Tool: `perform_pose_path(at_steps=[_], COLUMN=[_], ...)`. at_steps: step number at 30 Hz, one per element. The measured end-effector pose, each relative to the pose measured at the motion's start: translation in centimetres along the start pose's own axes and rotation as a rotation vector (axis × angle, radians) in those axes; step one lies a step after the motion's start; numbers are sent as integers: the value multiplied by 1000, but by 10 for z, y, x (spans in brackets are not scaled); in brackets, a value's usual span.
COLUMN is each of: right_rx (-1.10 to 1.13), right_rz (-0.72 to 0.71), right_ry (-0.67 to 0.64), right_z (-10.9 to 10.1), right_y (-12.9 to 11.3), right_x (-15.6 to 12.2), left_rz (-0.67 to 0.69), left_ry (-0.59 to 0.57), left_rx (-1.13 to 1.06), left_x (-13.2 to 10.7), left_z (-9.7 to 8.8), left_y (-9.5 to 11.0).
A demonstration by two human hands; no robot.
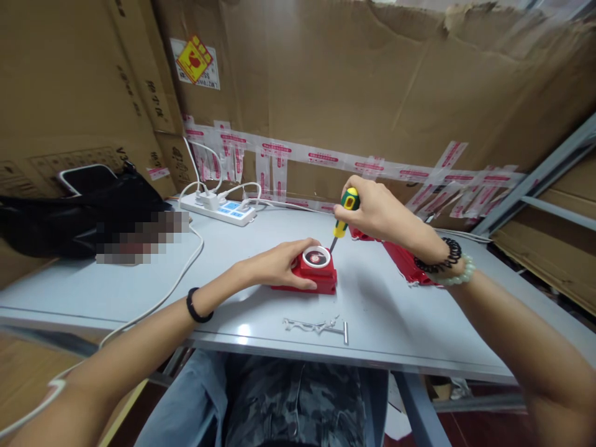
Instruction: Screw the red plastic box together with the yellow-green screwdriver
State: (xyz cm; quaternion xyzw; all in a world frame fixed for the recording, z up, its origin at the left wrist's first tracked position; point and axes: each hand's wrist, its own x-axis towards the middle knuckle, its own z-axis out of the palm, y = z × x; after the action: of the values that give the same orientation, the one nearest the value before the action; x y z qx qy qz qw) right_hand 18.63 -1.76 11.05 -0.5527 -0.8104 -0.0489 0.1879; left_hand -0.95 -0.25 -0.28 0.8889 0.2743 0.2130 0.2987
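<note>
A red plastic case (326,280) with a white-rimmed round dial (317,257) on top lies on the table. My left hand (291,267) is closed around its left side, thumb along the near face. In my right hand (367,205) is a screwdriver (343,217) with a yellow and green handle, held tilted. Its tip meets the case at the right of the dial, though the exact contact point is too small to make out. Nearer the table's front edge lies a T-shaped metal tool (333,329) with white shreds around it.
More red pieces (403,264) lie behind and below my right forearm. A white power strip (223,209) with plugs and cables stands at the back left. Beside it are a black bag (116,211) and a phone (88,179). Taped cardboard (326,93) walls the back; a metal frame (526,180) stands right.
</note>
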Motion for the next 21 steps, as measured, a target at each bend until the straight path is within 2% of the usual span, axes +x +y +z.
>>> perform_pose_path(at_steps=[4, 9, 14, 18, 21], right_rx=[13, -116, -48, -184, -133], right_rz=[-39, -9, -76, 1, -29], right_ry=[-97, 25, -67, 17, 13], right_z=[-7, -3, -4, -3, -3], right_y=[-1, 2, 4, 3, 4], right_x=[-3, -1, 0, 1, 0], left_rz=[16, 2, 2, 1, -6], left_ry=[3, 3, 3, 3, 0], left_rx=[-5, -19, -2, 12, 5], left_x=[0, 0, 0, 1, 1], left_z=[0, 1, 1, 0, 0], left_y=[0, -1, -2, -1, -1])
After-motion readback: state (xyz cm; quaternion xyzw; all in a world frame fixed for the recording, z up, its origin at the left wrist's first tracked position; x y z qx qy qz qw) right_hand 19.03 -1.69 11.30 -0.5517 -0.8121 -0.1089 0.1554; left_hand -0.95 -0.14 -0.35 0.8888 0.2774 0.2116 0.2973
